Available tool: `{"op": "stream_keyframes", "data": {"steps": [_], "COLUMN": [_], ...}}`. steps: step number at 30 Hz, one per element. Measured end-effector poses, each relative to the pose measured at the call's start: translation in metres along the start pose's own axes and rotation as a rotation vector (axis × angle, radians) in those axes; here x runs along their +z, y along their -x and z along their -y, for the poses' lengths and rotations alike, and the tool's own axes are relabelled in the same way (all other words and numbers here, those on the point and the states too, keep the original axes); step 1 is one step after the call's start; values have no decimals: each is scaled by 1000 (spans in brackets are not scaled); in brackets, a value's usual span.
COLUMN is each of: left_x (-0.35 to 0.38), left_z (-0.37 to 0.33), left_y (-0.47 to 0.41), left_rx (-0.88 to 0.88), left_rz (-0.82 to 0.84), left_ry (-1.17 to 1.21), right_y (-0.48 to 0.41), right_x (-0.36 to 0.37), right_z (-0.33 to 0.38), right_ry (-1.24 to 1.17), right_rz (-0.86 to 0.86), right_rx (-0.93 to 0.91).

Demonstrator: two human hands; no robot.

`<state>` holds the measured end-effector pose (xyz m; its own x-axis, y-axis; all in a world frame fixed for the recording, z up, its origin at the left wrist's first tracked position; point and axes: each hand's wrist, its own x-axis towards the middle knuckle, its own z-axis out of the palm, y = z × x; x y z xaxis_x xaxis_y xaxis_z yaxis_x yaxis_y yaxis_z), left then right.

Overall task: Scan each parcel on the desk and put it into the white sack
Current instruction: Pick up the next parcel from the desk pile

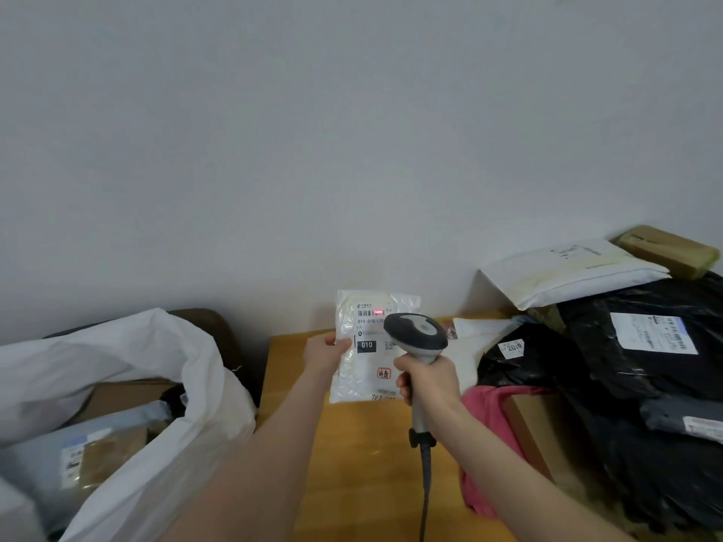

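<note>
White, flat plastic mailer parcel (371, 346): we find our left hand (324, 352) pinching its left edge, upright above the wooden desk (352, 444). Right hand (428, 379) fingers wrap the grey handheld scanner (416, 334), red light on the barcode. Open white sack (187, 385) sits left.

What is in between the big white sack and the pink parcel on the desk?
In the head view, bare orange desk, crossed by the person's two forearms. Above it the left hand holds the small white parcel and the right hand the scanner.
</note>
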<state>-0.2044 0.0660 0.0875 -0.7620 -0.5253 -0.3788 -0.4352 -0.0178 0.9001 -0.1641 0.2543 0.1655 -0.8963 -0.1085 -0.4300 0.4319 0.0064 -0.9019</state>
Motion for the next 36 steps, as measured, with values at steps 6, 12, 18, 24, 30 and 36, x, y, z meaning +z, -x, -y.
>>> {"op": "stream_keyframes", "data": {"steps": [6, 12, 18, 24, 30, 36], "left_x": [-10, -13, -15, -19, -33, -92], "left_z": [2, 2, 4, 1, -7, -21], "left_y": [7, 14, 20, 38, 66, 92], "left_rx": [-3, -6, 5, 24, 35, 89], "left_rz": [-47, -70, -81, -103, -202, -350], "left_ry": [10, 12, 6, 4, -18, -10], "right_y": [8, 14, 21, 29, 30, 26], "right_x": [10, 10, 3, 1, -1, 33], "right_z": [-1, 1, 3, 5, 6, 13], "right_ry": [23, 52, 40, 41, 22, 69], "right_rz": [25, 39, 41, 96, 190, 348], "right_rx": [24, 31, 23, 22, -32, -77]}}
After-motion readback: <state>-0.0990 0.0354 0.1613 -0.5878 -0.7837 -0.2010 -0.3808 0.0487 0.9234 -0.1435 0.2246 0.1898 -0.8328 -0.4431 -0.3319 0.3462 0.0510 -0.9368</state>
